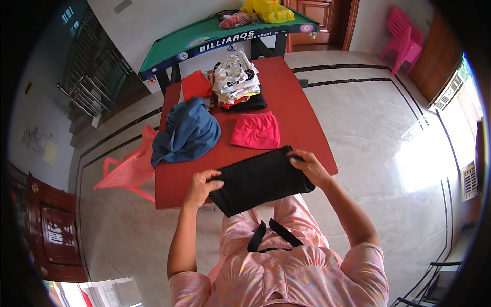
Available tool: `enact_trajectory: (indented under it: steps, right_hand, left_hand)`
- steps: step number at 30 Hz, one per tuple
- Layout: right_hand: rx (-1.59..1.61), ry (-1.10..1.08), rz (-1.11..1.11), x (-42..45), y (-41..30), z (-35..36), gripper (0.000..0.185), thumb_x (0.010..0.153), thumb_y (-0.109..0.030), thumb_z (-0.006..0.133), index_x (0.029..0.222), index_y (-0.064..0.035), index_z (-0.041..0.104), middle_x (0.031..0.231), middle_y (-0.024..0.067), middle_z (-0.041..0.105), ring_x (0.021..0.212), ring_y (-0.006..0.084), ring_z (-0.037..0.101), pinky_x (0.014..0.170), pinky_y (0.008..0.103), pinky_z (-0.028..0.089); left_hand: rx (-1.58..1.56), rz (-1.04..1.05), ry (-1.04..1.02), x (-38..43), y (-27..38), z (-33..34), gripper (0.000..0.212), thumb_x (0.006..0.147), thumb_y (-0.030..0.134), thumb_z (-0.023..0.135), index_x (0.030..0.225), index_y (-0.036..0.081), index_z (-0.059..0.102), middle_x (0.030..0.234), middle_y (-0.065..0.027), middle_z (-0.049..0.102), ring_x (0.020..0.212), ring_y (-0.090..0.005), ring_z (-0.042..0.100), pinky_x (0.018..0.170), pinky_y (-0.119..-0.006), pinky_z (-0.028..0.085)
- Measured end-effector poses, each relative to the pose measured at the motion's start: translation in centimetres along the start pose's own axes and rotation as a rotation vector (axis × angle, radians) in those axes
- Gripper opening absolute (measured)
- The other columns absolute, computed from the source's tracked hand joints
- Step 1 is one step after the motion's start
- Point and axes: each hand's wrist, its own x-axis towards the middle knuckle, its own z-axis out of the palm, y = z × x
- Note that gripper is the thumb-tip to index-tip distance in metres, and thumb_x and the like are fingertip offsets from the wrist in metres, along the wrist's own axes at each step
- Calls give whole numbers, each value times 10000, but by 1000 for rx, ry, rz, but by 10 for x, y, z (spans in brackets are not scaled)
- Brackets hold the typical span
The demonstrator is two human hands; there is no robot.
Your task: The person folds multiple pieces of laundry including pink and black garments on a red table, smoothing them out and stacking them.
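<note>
A folded black garment lies across the near edge of the red table, its lower part reaching past the edge above my lap. My left hand grips its left end, thumb on top. At its upper right corner, my right hand holds the cloth between thumb and fingers. Just beyond the garment is a folded bright pink garment. A crumpled blue garment lies to the left, partly over the table's edge. Farther back rises a stack of folded clothes, mostly white on top, beside a folded red cloth.
A small green billiard table stands behind the red table, with yellow plastic bags on it. To the left is a pink plastic chair. Stacked pink chairs stand at the back right, near an open doorway.
</note>
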Motion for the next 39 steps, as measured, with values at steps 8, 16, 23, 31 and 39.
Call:
enact_trajectory:
  steps: [8, 16, 23, 31, 39]
  right_hand:
    - [-686, 335, 298, 49, 49, 37, 465, 746, -170, 648, 1143, 1, 478, 1076, 206, 552, 1036, 364, 507, 865, 422, 421]
    - [-934, 463, -180, 14, 0, 90, 575, 734, -157, 637, 1257, -57, 423, 1347, 136, 361, 1275, 362, 284, 1022, 575, 200]
    - [-1018, 24, 76, 7, 34, 88, 566, 839, -513, 442, 1298, -182, 456, 1417, 38, 324, 1325, 291, 233, 1046, 583, 133]
    - [-1100, 64, 94, 3, 40, 79, 540, 874, -511, 380, 1309, -197, 442, 1427, 35, 309, 1330, 265, 234, 1059, 566, 115]
    - [-1166, 27, 218, -5, 43, 56, 524, 908, -495, 322, 1354, -224, 368, 1444, -16, 274, 1347, 285, 189, 1053, 585, 126]
  left_hand:
    - [879, 163, 348, 58, -55, 16, 293, 721, 34, 610, 1011, -2, 595, 1073, -191, 576, 988, -351, 551, 845, -408, 444]
    - [1190, 544, 571, 36, -25, 82, 326, 842, 219, 555, 1134, 74, 560, 1323, -169, 405, 1257, -392, 319, 991, -557, 268]
    - [1239, 241, 293, 38, -57, 78, 548, 859, 524, 427, 1321, 230, 421, 1395, -130, 343, 1307, -368, 245, 981, -648, 191]
    - [1295, 68, 339, 30, -67, 60, 621, 859, 610, 329, 1354, 236, 364, 1441, -118, 255, 1322, -380, 201, 982, -639, 202]
    - [1329, -181, 415, 20, -60, 48, 662, 874, 605, 287, 1384, 182, 312, 1467, -142, 168, 1328, -412, 157, 998, -641, 166]
